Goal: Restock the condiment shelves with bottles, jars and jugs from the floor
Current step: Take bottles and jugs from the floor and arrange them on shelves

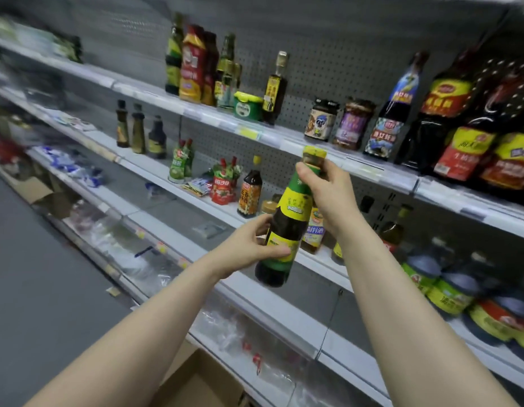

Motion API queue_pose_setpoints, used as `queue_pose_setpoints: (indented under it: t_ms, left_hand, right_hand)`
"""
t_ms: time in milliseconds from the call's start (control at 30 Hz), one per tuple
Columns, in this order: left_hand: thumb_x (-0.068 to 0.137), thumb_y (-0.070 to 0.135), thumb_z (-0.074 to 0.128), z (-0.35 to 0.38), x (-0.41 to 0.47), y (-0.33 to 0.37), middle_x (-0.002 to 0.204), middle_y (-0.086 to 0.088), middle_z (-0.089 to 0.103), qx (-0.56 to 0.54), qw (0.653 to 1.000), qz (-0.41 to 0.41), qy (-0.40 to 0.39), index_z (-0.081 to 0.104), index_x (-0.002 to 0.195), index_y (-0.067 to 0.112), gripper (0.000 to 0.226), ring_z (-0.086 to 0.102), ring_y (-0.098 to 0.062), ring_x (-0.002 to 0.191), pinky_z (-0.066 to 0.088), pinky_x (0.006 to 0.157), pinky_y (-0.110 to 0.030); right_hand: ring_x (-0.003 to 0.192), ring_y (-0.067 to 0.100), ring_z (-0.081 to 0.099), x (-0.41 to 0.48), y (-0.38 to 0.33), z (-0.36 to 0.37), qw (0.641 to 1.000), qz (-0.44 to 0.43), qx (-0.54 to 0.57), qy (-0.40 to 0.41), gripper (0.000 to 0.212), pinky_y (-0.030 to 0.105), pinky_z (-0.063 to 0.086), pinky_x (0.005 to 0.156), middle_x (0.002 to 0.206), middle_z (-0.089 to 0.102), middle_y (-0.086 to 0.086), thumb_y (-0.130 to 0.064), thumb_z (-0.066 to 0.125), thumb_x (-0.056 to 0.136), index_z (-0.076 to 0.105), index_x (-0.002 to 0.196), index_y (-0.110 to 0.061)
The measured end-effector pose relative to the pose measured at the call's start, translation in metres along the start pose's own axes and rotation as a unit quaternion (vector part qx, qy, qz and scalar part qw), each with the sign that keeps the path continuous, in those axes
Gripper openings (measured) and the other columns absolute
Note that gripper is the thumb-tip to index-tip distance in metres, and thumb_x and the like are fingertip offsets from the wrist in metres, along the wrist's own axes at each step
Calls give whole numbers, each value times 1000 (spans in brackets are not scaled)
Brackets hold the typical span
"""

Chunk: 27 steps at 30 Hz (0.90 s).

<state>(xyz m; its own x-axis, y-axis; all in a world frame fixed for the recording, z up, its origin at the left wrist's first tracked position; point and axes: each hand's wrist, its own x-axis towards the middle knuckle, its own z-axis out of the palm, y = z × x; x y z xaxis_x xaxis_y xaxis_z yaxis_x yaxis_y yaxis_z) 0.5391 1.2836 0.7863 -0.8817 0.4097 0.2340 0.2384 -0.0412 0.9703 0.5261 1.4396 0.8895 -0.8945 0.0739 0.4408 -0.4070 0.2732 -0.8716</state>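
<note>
You hold the dark bottle (287,221) tilted in the air, its yellow cap (314,152) uppermost. Your right hand (328,195) grips the bottle's neck just under the cap, fingers curled round it. Your left hand (249,248) wraps the bottle's lower body, thumb on the label. Behind the bottle runs a shelf (155,168), and just left of the bottle an orange-labelled bottle (249,190) stands on it.

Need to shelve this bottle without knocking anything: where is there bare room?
Upper shelf: a bare gap between the gold-capped bottle and the two jars. Third shelf, left of the held bottle: mostly bare, only a flat clear sachet. Crowded: the right end, packed with big dark jugs, and around the red pouches.
</note>
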Motion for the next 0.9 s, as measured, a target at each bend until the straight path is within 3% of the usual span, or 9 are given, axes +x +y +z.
queue_pose_setpoints:
  t_ms: [133,267,400,567,767,833,900]
  left_hand:
    - [71,25,87,-28,16,10,123,5,66,59,997,35,46,51,132,24,70,66,-14,110,53,98,-43]
    - [71,33,86,-67,34,12,124,6,66,94,994,52,35,53,133,23,72,62,-10,115,51,101,-43]
    - [78,28,83,-138,52,14,125,7,67,69,997,38,-27,56,133,24,61,61,-8,118,50,104,-39]
    - [85,8,75,-225,70,20,121,-3,70,11,995,20,-97,59,126,23,46,66,-14,113,54,88,-24]
    - [85,2,72,-297,88,22,126,-11,67,23,995,19,-99,54,134,13,54,62,-27,119,51,101,-38]
    - [85,3,73,-309,94,22,125,-10,67,25,996,20,-82,53,135,14,55,63,-28,118,51,102,-44]
    - [85,4,74,-322,105,23,124,-9,68,30,997,34,-63,52,135,13,56,64,-26,117,50,102,-44]
  right_hand:
    - [96,18,69,25,-15,25,1000,-17,2,8,16,46,57,89,104,73,-3,-38,71,87,68,99,-27]
    - [95,15,69,49,-16,51,1000,-12,11,18,8,40,56,83,104,72,-5,-33,70,92,67,98,-29]
    - [93,12,69,79,-18,101,999,-4,25,23,4,34,53,78,101,73,-8,-29,69,94,66,97,-29]
    - [88,1,70,120,-30,162,1000,-11,23,-15,10,20,52,67,95,75,-16,-27,67,95,68,105,-28]
    - [87,2,70,165,-41,223,999,-14,38,-32,12,16,53,62,96,75,-14,-23,64,97,68,108,-25]
    - [91,6,70,179,-43,236,998,-18,35,-41,12,19,54,66,100,74,-11,-22,64,97,67,108,-24]
    - [102,15,70,197,-46,247,998,-21,32,-48,13,29,57,78,108,74,-4,-22,64,97,67,110,-23]
